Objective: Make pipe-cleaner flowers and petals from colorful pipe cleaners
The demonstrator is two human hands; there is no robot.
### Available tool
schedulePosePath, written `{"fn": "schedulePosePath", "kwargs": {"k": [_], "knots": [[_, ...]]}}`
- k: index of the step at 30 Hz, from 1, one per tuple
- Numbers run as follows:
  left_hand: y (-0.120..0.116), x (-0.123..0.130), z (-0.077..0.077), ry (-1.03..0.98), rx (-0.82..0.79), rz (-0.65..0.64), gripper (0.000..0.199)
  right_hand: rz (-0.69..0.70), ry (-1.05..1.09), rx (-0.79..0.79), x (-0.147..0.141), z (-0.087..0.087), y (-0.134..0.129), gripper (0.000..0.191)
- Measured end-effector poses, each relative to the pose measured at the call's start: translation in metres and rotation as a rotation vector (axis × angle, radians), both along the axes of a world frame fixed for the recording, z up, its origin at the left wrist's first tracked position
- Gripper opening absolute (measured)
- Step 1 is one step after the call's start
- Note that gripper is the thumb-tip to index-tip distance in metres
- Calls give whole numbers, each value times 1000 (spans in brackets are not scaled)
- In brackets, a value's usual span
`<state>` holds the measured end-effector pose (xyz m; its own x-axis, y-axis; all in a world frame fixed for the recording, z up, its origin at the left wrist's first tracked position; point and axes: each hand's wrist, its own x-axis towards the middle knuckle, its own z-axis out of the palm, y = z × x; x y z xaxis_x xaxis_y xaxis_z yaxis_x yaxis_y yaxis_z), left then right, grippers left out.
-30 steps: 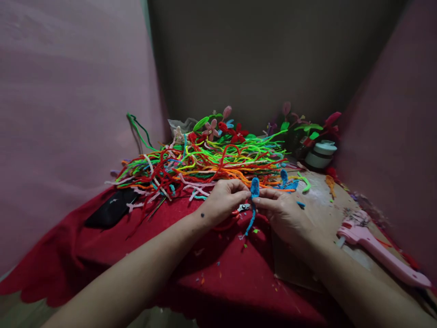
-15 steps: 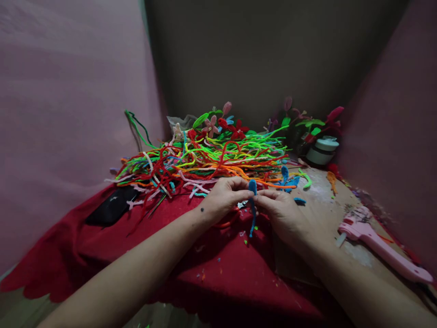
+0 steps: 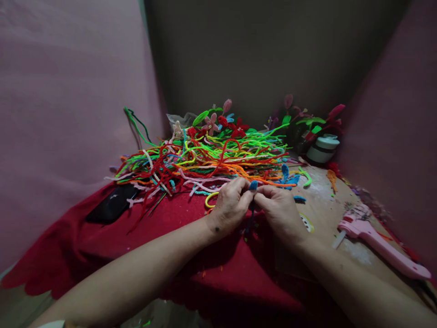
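Both hands meet above the front of the red cloth, around a blue fuzzy pipe-cleaner piece (image 3: 253, 185). Its rounded top sticks up between the fingertips, and a darker tail hangs below them. My left hand (image 3: 234, 202) pinches the piece from the left, thumb and fingers pressed together. From the right, my right hand (image 3: 278, 209) holds it with closed fingertips. Yellow and red scissor handles (image 3: 210, 200) show partly behind my left hand. More blue looped pieces (image 3: 289, 178) lie on the board just beyond my right hand.
A large heap of coloured pipe cleaners (image 3: 205, 159) spans the back, with fuzzy flowers (image 3: 239, 129) behind it. A black phone (image 3: 112, 205) lies left. At right are a pink glue gun (image 3: 382, 248), a pale lidded jar (image 3: 322, 148) and a yellow-rimmed round thing (image 3: 306, 222).
My left hand has turned and closed in lower around the blue piece, covering more of it. The yellow handle and the yellow-rimmed round thing have come into view.
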<state>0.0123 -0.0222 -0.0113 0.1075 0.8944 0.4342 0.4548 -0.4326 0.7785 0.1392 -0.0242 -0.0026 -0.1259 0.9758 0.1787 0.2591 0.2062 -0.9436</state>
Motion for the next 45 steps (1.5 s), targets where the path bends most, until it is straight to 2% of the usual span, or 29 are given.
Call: {"fn": "schedulePosePath", "kwargs": {"k": [2, 4, 9, 12, 15, 18, 21, 24, 28, 31, 36, 38, 42, 45], "knots": [[1, 0, 0, -30, -21, -13, 11, -33, -105, 72, 0, -2, 0, 19], [2, 0, 1, -119, -78, -46, 12, -29, -107, 75, 0, -4, 1, 18], [3, -5, 16, -464, -311, -158, 15, 200, 293, -175, 2, -6, 5, 17], [4, -10, 21, -558, -415, -231, 19, 273, 350, -249, 4, -2, 6, 19], [7, -13, 19, -610, -490, -313, 22, 237, 307, -247, 6, 2, 5, 18], [8, -14, 17, -595, -494, -345, 23, 203, 287, -269, 8, 0, 5, 18], [8, -14, 18, -581, -500, -317, 21, 301, 341, -325, 10, -7, 7, 17], [9, -15, 18, -608, -594, -322, 21, 431, 424, -436, 13, -11, 9, 20], [10, -14, 16, -639, -688, -370, 23, 429, 535, -601, 12, -11, 8, 19], [6, -9, 18, -617, -625, -312, 23, 393, 537, -623, 11, -11, 7, 20], [-1, -3, 22, -339, -263, -89, 33, 292, 440, -467, 9, -15, 8, 16], [-1, -5, 23, -305, -261, -94, 32, 283, 400, -427, 10, -14, 7, 17], [4, -10, 26, -357, -373, -184, 19, 288, 353, -437, 11, -9, 3, 20], [4, -10, 24, -216, -240, -80, 18, 275, 330, -449, 9, -7, 1, 20]]}}
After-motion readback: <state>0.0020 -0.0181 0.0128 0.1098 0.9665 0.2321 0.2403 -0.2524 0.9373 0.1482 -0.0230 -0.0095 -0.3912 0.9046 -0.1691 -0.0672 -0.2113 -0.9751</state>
